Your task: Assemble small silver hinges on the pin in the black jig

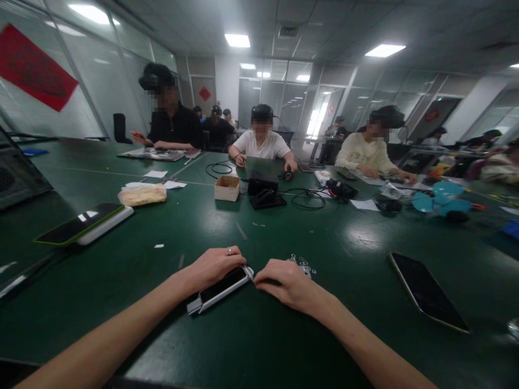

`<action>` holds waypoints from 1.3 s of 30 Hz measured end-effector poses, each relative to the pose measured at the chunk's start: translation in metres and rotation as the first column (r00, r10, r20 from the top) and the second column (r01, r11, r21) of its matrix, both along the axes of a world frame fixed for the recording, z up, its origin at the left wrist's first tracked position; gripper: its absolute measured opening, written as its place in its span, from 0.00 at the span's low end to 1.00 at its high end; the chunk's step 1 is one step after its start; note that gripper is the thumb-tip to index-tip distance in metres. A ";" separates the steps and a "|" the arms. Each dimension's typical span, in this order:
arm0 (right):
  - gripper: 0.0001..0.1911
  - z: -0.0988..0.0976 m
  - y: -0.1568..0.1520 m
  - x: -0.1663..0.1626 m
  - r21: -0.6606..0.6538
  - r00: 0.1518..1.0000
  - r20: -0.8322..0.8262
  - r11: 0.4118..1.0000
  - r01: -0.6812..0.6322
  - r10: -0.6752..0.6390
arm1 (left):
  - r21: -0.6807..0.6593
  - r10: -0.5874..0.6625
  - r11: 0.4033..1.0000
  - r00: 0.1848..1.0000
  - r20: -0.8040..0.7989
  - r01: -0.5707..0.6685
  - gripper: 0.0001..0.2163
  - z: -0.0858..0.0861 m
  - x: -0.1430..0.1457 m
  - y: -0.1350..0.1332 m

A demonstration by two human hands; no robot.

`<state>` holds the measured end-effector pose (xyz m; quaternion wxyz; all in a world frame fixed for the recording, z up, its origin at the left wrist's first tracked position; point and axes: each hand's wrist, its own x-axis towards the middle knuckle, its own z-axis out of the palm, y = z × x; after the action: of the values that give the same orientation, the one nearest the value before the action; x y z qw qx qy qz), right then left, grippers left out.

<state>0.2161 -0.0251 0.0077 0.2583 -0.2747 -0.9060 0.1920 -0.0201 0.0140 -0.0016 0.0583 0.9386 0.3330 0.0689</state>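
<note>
A white-cased phone (pixel 221 289) with a dark screen lies face up on the green table (pixel 259 335) just in front of me. My left hand (pixel 214 266), a ring on one finger, rests curled over its far long edge. My right hand (pixel 287 283) is closed, fingertips pinched at the phone's upper right corner; whatever they hold is hidden. A few small silver parts (pixel 302 263) lie just beyond my right hand's knuckles.
A dark phone (pixel 427 292) lies to the right, another phone on a white pack (pixel 83 224) to the left. Further off sit a small cardboard box (pixel 227 188), a black device with cables (pixel 265 195) and a wrapped bag (pixel 141 194). Three people sit opposite.
</note>
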 end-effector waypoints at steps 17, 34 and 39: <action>0.02 -0.003 -0.007 -0.011 -0.424 0.943 -0.241 0.899 0.111 -0.231 | 0.052 -0.018 0.999 0.994 0.104 0.013 0.10 0.002 -0.005 -0.003; 0.10 -0.008 -0.002 -0.020 -0.783 0.534 -0.606 0.560 -0.270 -0.590 | 0.194 0.000 0.976 0.889 0.459 -0.100 0.10 0.000 0.004 -0.013; 0.12 -0.006 -0.002 -0.020 -0.802 0.432 -0.584 0.406 -0.439 -0.687 | 0.219 -0.017 0.970 0.873 0.488 -0.104 0.09 0.001 0.010 -0.019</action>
<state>0.1965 -0.0274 0.0015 0.5148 -0.3036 -0.3282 0.7315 -0.0104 -0.0046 -0.0001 0.0255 0.8833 0.3182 0.3434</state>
